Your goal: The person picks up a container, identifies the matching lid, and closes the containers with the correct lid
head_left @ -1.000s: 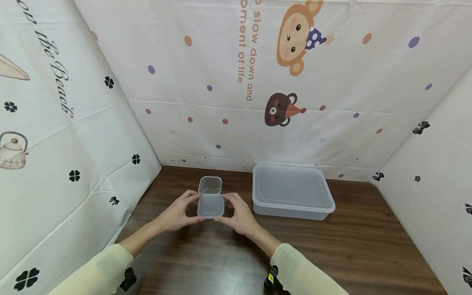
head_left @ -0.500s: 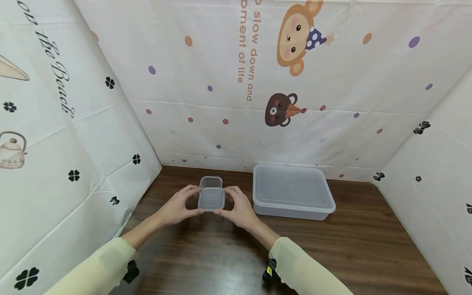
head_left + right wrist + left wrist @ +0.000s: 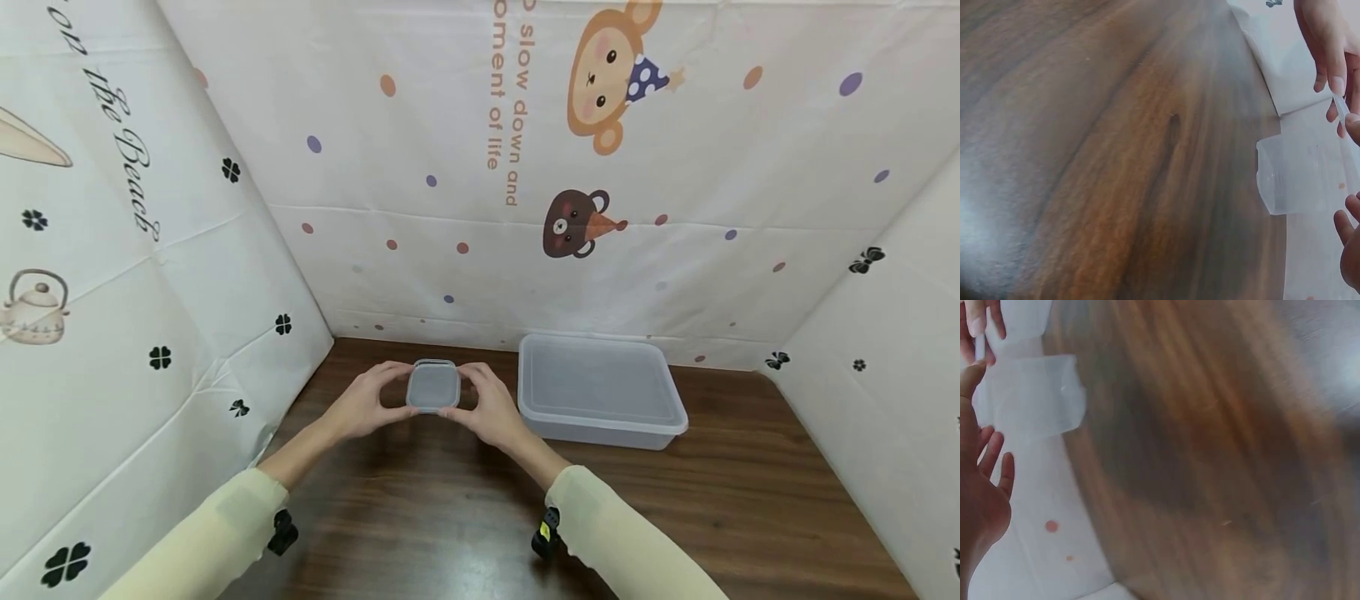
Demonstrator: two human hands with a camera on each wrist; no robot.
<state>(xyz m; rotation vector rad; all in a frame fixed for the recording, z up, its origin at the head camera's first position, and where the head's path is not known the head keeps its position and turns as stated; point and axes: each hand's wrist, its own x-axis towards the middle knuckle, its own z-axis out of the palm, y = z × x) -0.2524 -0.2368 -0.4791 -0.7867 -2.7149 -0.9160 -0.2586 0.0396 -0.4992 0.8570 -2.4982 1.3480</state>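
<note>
Both hands hold a small square translucent lid (image 3: 433, 389) level by its edges. My left hand (image 3: 365, 403) pinches its left side between thumb and fingers, and my right hand (image 3: 487, 407) pinches the right side. Under the lid stands a small clear plastic container (image 3: 1285, 175), upright on the table. From the head view the lid covers nearly all of it, leaving a sliver of its far rim. Both wrist views show the lid over the container's opening, with a gap visible between them.
A large rectangular translucent box (image 3: 600, 387) with its lid on stands to the right of the hands. The dark wooden table (image 3: 420, 517) is bordered by printed white cloth (image 3: 420, 167) at the back and both sides.
Both hands have carried the lid away from the body, from in front of the small container to above it. The large box stays put.
</note>
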